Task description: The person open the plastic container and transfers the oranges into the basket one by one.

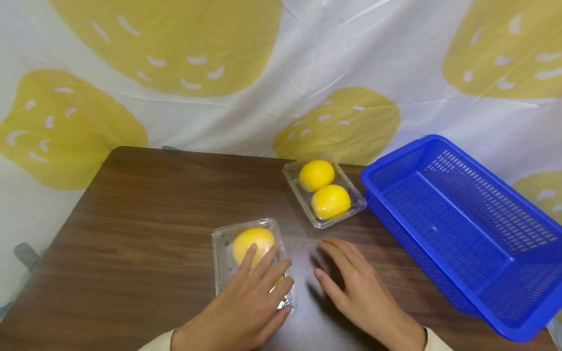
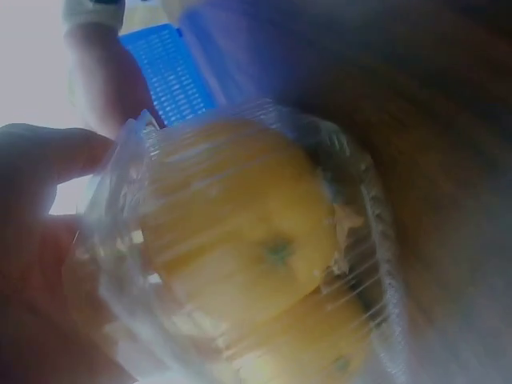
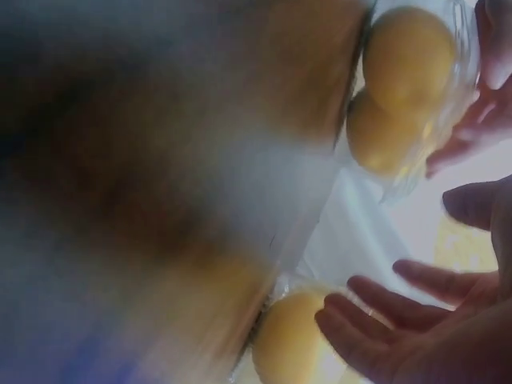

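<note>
A clear plastic tray of round yellow fruit lies near the front of the table. Spread over its right part is my left hand, which partly covers the fruit. In the left wrist view, two fruits show a small green stem mark each under glossy clear wrap. My right hand is to the right of this tray, with gently bent fingers apart and nothing in them. Farther back, a second clear tray holds two yellow fruits.
A blue perforated plastic basket stands at the right, close to the back tray's corner. Brown wood-grain tabletop stretches to the left. Behind the table hangs a white cloth with large yellow prints.
</note>
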`<act>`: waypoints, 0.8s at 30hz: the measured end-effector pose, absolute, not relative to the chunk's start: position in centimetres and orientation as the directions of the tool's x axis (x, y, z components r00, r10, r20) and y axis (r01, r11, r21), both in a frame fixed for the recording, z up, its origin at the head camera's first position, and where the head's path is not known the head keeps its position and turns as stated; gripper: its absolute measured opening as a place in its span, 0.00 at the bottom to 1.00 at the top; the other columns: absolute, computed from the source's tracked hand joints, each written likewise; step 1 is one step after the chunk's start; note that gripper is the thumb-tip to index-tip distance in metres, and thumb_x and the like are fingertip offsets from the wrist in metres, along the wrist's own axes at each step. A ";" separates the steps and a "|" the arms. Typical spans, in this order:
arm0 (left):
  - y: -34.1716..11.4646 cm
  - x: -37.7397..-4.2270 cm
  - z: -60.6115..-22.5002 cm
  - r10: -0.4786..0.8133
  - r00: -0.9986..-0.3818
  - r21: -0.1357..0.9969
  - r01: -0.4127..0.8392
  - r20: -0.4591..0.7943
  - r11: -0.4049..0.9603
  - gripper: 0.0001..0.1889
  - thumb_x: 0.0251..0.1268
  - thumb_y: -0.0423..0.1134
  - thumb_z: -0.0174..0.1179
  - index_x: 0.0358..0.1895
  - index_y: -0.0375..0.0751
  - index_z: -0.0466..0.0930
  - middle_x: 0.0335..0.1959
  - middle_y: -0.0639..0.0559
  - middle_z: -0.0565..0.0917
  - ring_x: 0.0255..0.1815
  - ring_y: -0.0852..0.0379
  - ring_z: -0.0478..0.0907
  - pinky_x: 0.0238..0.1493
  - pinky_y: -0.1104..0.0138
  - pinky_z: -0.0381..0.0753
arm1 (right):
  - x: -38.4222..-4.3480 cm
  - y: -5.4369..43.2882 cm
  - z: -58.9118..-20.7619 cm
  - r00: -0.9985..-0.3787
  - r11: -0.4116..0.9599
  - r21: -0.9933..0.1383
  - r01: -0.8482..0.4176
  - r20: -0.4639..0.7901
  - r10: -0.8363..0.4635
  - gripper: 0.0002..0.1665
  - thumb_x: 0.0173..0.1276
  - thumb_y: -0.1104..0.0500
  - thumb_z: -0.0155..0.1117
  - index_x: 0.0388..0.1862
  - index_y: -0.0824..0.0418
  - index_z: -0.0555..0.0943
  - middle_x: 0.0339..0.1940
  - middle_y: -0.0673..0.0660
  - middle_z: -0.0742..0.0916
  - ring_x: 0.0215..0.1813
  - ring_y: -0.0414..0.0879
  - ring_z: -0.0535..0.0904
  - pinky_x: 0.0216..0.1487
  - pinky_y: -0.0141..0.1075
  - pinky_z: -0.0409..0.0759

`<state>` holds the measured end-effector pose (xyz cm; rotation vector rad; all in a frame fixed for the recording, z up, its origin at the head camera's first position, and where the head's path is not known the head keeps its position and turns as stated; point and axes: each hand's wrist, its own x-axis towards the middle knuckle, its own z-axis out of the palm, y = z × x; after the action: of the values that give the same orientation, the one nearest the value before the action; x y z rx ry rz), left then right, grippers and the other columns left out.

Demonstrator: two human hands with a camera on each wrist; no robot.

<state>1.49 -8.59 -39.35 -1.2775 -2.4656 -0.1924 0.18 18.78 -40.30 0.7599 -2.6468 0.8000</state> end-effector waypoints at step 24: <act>-10.0 2.1 -39.3 0.930 -0.184 -0.086 0.971 0.318 0.222 0.10 0.85 0.54 0.58 0.50 0.57 0.85 0.66 0.57 0.85 0.84 0.42 0.68 0.83 0.41 0.71 | -2.0 18.0 -40.4 -0.831 0.566 -0.648 -0.509 0.198 -0.520 0.37 0.85 0.55 0.66 0.86 0.60 0.67 0.80 0.61 0.80 0.78 0.55 0.78 0.76 0.61 0.79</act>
<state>2.08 -10.05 -39.35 -1.7788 -2.1984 -0.1935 -2.04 18.02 -40.42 0.9182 -2.7933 1.1482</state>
